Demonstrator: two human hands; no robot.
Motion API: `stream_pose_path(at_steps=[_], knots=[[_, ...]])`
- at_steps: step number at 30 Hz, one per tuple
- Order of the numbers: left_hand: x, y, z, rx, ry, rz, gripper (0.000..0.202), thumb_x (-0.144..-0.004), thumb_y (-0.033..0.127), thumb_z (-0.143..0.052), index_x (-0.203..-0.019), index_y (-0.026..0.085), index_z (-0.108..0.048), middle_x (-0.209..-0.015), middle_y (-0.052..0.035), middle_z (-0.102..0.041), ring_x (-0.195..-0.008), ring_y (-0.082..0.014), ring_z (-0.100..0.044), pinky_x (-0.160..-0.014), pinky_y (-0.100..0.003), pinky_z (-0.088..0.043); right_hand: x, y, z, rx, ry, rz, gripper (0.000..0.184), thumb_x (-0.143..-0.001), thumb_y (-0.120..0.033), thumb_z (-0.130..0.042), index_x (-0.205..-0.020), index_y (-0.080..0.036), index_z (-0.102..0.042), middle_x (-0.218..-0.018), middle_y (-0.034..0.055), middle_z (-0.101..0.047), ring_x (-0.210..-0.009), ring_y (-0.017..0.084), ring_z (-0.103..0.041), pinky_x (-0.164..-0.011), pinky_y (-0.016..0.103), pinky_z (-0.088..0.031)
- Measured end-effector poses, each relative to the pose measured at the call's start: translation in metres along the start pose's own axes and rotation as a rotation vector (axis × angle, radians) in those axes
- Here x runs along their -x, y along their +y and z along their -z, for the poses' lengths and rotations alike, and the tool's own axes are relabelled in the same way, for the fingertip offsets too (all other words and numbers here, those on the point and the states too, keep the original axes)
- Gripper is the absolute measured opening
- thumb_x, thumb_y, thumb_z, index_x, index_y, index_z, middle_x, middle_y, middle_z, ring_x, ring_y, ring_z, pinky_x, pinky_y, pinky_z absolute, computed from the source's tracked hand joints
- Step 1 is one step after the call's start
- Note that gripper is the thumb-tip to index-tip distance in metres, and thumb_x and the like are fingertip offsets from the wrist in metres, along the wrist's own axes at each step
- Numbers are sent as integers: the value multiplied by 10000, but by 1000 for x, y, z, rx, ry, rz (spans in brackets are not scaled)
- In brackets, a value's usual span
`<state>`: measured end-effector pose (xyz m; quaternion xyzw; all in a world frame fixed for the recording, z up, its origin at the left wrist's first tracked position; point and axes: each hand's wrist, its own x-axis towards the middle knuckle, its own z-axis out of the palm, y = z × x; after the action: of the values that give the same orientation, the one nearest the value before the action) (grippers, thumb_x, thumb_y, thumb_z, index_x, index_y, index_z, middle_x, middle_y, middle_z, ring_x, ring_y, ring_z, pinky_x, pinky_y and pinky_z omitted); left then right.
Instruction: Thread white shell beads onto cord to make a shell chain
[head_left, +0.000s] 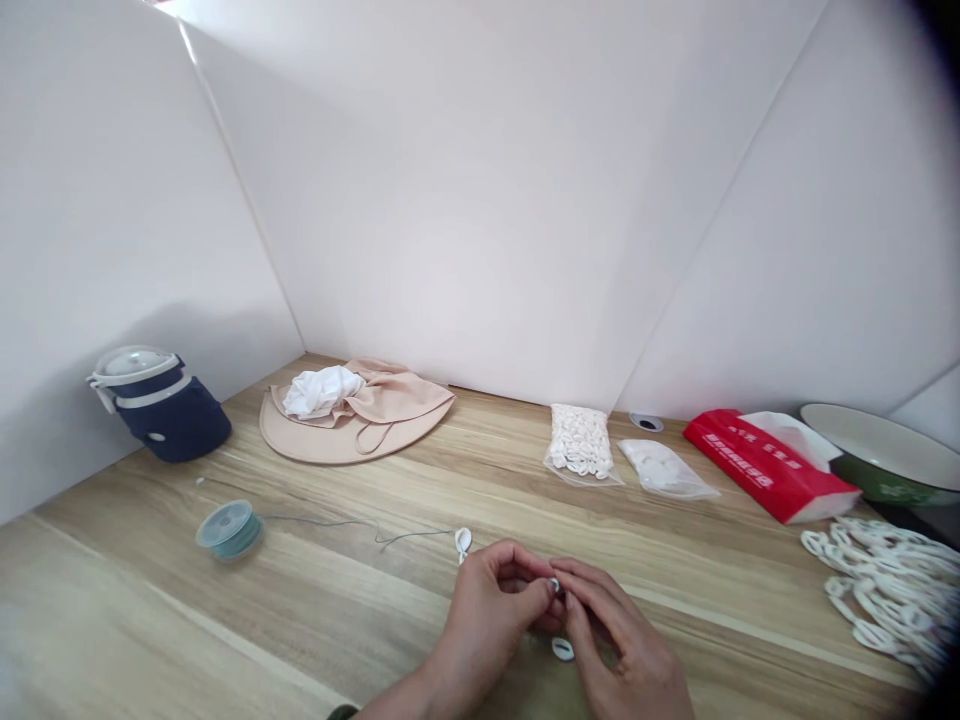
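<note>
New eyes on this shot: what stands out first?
At the front of the wooden table, the left hand and right hand pinch a small white shell. Far right lies a heap of white linked strands, beside a red tissue packet. A teal spool sits left.

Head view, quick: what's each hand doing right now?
Left hand: closed, fingertips pinching a small white cowrie shell.
Right hand: closed, pinching the same small white cowrie shell.
</note>
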<state>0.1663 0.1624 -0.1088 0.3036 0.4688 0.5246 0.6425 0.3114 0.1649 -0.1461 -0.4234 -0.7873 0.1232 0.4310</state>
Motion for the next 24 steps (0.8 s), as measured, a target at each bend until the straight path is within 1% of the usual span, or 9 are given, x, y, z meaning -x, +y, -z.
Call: stream_pose_path(at_steps=[3, 6, 9, 12, 16, 19, 21, 24], knots=[[0, 1, 1, 35, -15, 27, 244, -555, 242, -785, -666, 116, -607, -589, -49, -699, -541, -160, -641, -594, -312, -546, -1, -3, 1, -29, -15, -33, 219, -881, -156, -494, -1017, -178, -665, -1071, 99, -681, -1004, 192, -652, -851, 270, -549], [1, 1, 0, 42, -33, 23, 234, -565, 243, -782, -654, 121, -604, -584, -47, -701, -546, -159, -646, -593, -301, -546, -2, -5, 3, -57, -25, -61, 225, -883, -156, -489, -1026, -186, -660, -1085, 97, -677, -1023, 198, -644, -866, 290, -545], [1, 1, -1, 33, -28, 34, 217, -572, 233, -774, -644, 124, -600, -575, -44, -699, -525, -152, -640, -571, -285, -537, -5, -7, 7, -73, -4, -67, 249, -884, -159, -489, -1090, -183, -628, -1124, 98, -660, -1053, 196, -629, -876, 291, -542], [1, 3, -1, 38, -17, 48, 225, -572, 238, -779, -646, 125, -599, -571, -40, -696, -529, -160, -645, -567, -293, -542, -9, -6, 12, -44, 24, -61, 285, -881, -172, -487, -1145, -187, -590, -1165, 95, -636, -1073, 197, -616, -874, 291, -541], [2, 9, 2, 45, -1, 64, 225, -594, 246, -780, -667, 119, -608, -596, -49, -706, -545, -155, -649, -587, -289, -545, -14, -2, 21, 78, 44, -87, 245, -864, -244, -518, -1093, -217, -599, -1080, 68, -668, -1016, 212, -637, -854, 318, -541], [2, 12, 3, 63, 17, 77, 222, -599, 246, -781, -665, 122, -609, -604, -44, -706, -567, -155, -655, -612, -290, -549, -15, 4, 23, 135, 18, -129, 201, -855, -301, -529, -1028, -239, -611, -1015, 45, -690, -962, 210, -660, -805, 310, -555], [1, 12, 3, 74, 13, 83, 240, -580, 253, -794, -656, 123, -607, -602, -44, -706, -569, -162, -657, -608, -294, -549, -14, 7, 22, 135, -20, -164, 190, -849, -320, -534, -1005, -244, -612, -995, 35, -699, -935, 202, -673, -781, 291, -561], [-2, 11, 5, 86, -4, 96, 266, -568, 272, -807, -668, 119, -614, -621, -59, -717, -572, -171, -664, -610, -302, -549, -11, 10, 19, 78, -80, -215, 192, -836, -347, -554, -979, -233, -615, -959, 35, -707, -885, 184, -691, -750, 248, -565]])
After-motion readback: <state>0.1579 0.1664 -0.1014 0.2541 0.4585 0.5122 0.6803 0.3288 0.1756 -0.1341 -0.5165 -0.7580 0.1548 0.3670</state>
